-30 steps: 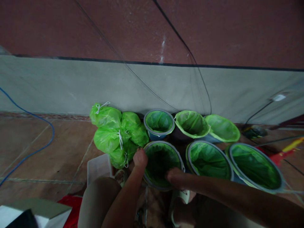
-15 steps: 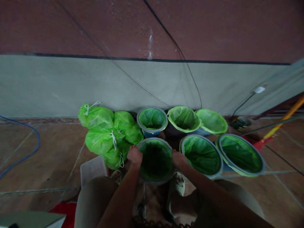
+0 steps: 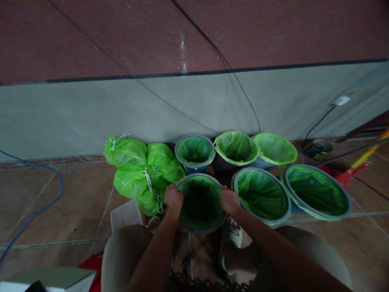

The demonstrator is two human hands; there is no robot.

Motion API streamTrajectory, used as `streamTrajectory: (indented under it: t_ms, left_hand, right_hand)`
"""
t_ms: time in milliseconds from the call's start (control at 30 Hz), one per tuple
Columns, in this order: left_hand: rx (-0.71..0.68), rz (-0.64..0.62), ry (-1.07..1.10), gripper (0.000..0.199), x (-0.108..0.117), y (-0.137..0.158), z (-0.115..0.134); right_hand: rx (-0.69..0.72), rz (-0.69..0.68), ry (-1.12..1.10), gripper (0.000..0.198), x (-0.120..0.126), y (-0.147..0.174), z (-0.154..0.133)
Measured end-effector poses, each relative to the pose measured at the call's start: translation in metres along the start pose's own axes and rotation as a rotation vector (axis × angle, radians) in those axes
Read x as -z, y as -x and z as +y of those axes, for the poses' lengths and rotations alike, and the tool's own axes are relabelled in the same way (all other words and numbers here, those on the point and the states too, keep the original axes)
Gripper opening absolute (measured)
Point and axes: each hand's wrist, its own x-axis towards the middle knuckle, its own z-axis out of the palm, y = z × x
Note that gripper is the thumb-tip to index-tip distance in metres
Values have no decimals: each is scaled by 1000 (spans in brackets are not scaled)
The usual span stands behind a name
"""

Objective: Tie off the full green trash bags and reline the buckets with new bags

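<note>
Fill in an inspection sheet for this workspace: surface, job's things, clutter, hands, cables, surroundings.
Surface: brown floor tiles.
Job's things: round grey-rimmed bin lined with green plastic, its bottom too dark to read; five other green-lined bins beside and behind it.
Clutter: bright-green translucent plastic bags tied with white strings, piled left of the bins; pale rectangular plastic container nearer the person; blurred red object and yellow rod at right.
Hands: left hand and right hand hold the grey-rimmed bin at opposite sides.
Cables: blue cord at left; thin dark cables against the wall; black cable below white wall fitting.
Surroundings: wall, reddish-brown above, grey below.
</note>
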Motion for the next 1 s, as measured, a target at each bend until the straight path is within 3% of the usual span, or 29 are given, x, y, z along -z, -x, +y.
streamTrajectory:
  t_ms: [333,800,1000]
  left_hand:
    - [-33,-6,13,28,18,4,-3]
    - [-35,55,128,29,21,-2,-3]
    - [-1,-54,110,30,16,-1,-7]
  right_hand:
    - [93,16,-57,33,24,6,7]
    - [91,48,-8,39,15,-4,5]
    - [101,10,-15,37,-2,-10,6]
